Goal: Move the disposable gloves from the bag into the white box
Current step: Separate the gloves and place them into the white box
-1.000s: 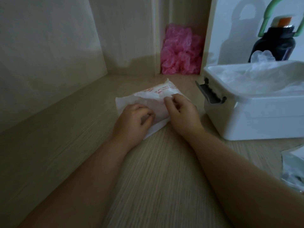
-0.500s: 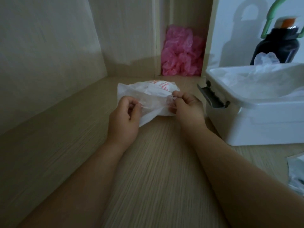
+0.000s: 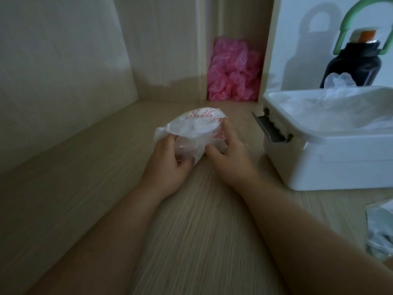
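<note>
1. Disposable gloves, clear and crumpled, lie in the white box at 2 o'clock in my view, and one bunch rises above its back rim.
2. At the centre, just toward 12 o'clock from both wrists, is the bag. It is translucent white with red print and is held off the worktop. Pale film shows through it, but I cannot tell single gloves apart inside.
3. My left hand is at the bag's 7 o'clock corner, with its fingers curled round the near edge and grasping the plastic.
4. My right hand takes the bag's 4 o'clock side. The thumb presses the near face and the fingers wrap up behind the printed edge, so it grasps the bag too.
5. The box stands open, near the right hand but apart from it. Its grey latch sticks out at 9 o'clock, toward the bag.
6. A black bottle with a green handle stands behind the box at 1 o'clock.
7. Far off at 12 o'clock, a pink heap of crinkled plastic fills a narrow gap between upright panels.
8. At 4 o'clock, more clear plastic lies on the worktop, cut off by the picture's edge.
</note>
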`<state>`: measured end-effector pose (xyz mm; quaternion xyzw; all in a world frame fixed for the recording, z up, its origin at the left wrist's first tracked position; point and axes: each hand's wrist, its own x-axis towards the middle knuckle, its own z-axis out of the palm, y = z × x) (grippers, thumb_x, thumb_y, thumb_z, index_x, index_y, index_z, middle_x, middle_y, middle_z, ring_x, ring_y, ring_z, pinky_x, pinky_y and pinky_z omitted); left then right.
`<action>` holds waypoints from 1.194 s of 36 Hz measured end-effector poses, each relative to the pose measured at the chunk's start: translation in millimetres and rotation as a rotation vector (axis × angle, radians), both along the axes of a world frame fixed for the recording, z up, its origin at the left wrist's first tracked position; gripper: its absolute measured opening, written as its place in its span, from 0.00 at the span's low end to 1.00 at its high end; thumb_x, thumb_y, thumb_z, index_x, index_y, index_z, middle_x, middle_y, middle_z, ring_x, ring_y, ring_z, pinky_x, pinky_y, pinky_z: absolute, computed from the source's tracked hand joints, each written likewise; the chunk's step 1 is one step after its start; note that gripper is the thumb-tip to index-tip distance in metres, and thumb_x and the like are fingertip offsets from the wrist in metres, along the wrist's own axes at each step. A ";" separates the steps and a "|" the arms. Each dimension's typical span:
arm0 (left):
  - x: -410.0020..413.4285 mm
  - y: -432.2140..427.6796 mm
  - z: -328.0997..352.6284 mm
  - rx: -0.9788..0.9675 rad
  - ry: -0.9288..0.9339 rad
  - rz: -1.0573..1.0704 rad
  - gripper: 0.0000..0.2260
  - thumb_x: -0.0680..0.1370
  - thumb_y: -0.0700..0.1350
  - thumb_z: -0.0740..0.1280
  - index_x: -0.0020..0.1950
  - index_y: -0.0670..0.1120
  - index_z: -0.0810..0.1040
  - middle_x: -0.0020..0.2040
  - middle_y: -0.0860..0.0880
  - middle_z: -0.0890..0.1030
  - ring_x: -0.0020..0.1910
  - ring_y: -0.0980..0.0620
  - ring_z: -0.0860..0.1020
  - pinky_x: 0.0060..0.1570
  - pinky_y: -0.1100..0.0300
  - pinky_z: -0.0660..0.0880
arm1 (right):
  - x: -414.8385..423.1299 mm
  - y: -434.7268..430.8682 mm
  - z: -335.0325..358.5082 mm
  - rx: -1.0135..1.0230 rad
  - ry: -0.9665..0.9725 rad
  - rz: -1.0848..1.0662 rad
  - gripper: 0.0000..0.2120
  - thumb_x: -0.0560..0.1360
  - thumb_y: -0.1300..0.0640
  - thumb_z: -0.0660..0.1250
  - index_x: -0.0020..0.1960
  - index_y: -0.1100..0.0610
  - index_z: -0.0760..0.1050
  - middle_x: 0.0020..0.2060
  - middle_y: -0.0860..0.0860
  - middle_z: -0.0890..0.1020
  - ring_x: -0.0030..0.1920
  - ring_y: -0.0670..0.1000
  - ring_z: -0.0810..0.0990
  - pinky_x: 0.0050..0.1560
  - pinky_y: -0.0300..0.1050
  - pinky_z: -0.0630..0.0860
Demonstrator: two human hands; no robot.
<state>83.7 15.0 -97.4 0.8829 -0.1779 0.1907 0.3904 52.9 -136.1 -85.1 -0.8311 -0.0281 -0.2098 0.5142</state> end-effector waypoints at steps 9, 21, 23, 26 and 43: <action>1.1 -9.1 0.2 0.145 -0.004 -0.036 0.19 0.80 0.50 0.63 0.70 0.47 0.70 0.62 0.47 0.78 0.60 0.48 0.76 0.59 0.55 0.71 | -0.6 4.8 -2.8 -0.051 -0.044 0.073 0.36 0.72 0.66 0.66 0.76 0.59 0.56 0.74 0.52 0.61 0.74 0.48 0.57 0.74 0.43 0.55; 2.7 -7.6 -1.6 0.243 -0.176 -0.201 0.08 0.78 0.42 0.62 0.46 0.42 0.80 0.44 0.46 0.80 0.44 0.51 0.75 0.43 0.58 0.69 | 10.3 -7.1 -1.2 -0.197 0.192 0.134 0.30 0.78 0.54 0.60 0.76 0.44 0.53 0.78 0.48 0.49 0.77 0.49 0.46 0.76 0.49 0.46; 0.5 -6.1 0.4 0.185 -0.148 -0.218 0.07 0.79 0.41 0.62 0.47 0.43 0.79 0.45 0.47 0.79 0.45 0.51 0.75 0.43 0.61 0.69 | 12.1 -5.9 -2.9 -0.188 0.178 0.121 0.26 0.80 0.51 0.58 0.76 0.45 0.56 0.77 0.50 0.51 0.77 0.49 0.47 0.74 0.47 0.46; -2.8 -5.5 3.9 0.113 -0.132 -0.153 0.05 0.80 0.40 0.63 0.47 0.44 0.77 0.46 0.48 0.79 0.46 0.51 0.75 0.43 0.63 0.67 | 13.6 -5.4 -6.3 -0.201 0.093 0.050 0.21 0.82 0.53 0.55 0.75 0.50 0.61 0.75 0.52 0.61 0.74 0.49 0.57 0.70 0.39 0.52; -7.0 -4.6 14.7 -0.326 0.044 0.063 0.07 0.82 0.44 0.59 0.52 0.45 0.76 0.43 0.52 0.78 0.43 0.55 0.77 0.40 0.67 0.75 | 13.0 -5.7 -14.1 -0.182 0.116 0.104 0.44 0.63 0.35 0.65 0.76 0.47 0.57 0.72 0.48 0.65 0.73 0.48 0.62 0.69 0.54 0.66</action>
